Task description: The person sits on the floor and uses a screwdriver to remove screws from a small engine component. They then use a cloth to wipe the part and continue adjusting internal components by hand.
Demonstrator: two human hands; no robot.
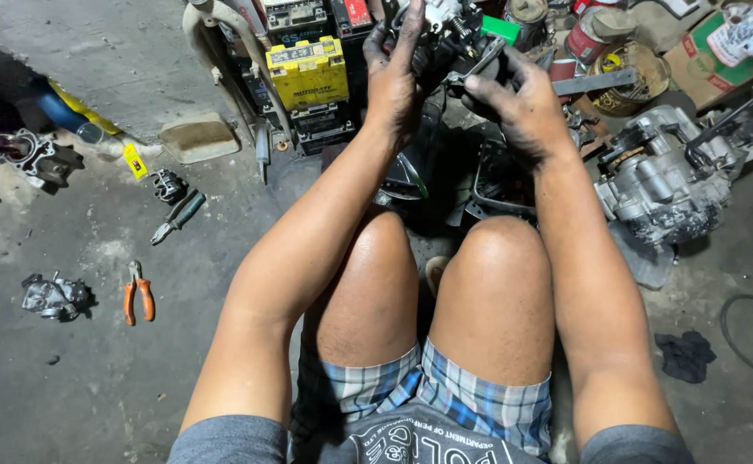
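Both greasy hands clamp a small metal engine part (449,39) held up ahead of the knees, left hand (394,73) steadying, right hand (518,103) gripping beneath; firm two-sided support seems best.

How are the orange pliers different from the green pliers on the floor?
The orange-handled pliers have their handles spread apart; the green-handled pliers lie with handles together. The orange-handled pliers lie nearer the person's left knee, the green-handled pliers farther up the floor, slanted. Both lie flat and untouched.
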